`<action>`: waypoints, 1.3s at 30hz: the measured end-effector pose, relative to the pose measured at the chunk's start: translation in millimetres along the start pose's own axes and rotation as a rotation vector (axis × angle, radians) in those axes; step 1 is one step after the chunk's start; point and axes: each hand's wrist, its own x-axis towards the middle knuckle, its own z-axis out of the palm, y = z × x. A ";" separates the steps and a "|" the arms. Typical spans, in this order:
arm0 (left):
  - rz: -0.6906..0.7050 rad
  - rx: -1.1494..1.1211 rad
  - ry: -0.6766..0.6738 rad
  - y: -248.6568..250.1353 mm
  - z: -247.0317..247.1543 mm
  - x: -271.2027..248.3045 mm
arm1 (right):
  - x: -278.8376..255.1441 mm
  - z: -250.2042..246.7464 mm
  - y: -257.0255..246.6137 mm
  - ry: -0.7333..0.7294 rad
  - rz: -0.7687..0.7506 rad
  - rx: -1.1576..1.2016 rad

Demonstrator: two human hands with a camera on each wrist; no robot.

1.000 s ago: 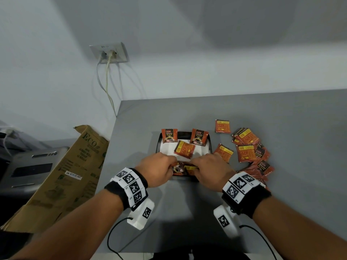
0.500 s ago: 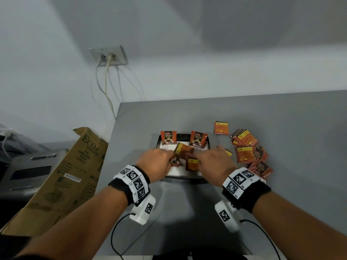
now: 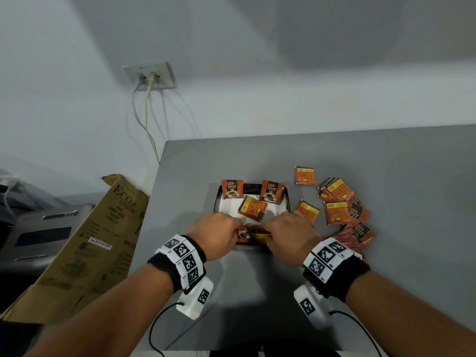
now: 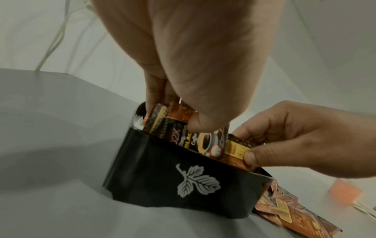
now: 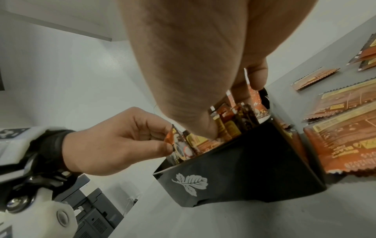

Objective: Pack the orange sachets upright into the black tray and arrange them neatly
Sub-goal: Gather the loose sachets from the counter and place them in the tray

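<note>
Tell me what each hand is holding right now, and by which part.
Left hand pinches an upright orange sachet by its top corner; right hand pinches another sachet by its top edge.

A grey bench [image 3: 360, 253] stands with its far edge against a pale wall [image 3: 257, 60]. On the wall beyond the bench's far left corner sits a white socket plate [image 3: 150, 76], with two cables [image 3: 148, 124] plugged in and hanging down past that corner. Off the bench's left edge a brown cardboard box [image 3: 85, 243] printed "ECO" leans, carrying a small white label [image 3: 100, 243]. Further left stands a grey machine [image 3: 36, 233] with a dark panel.
</note>
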 end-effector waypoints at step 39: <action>-0.245 0.115 -0.178 188.8 35.8 173.4 | -31.8 35.0 173.0 0.194 0.505 0.331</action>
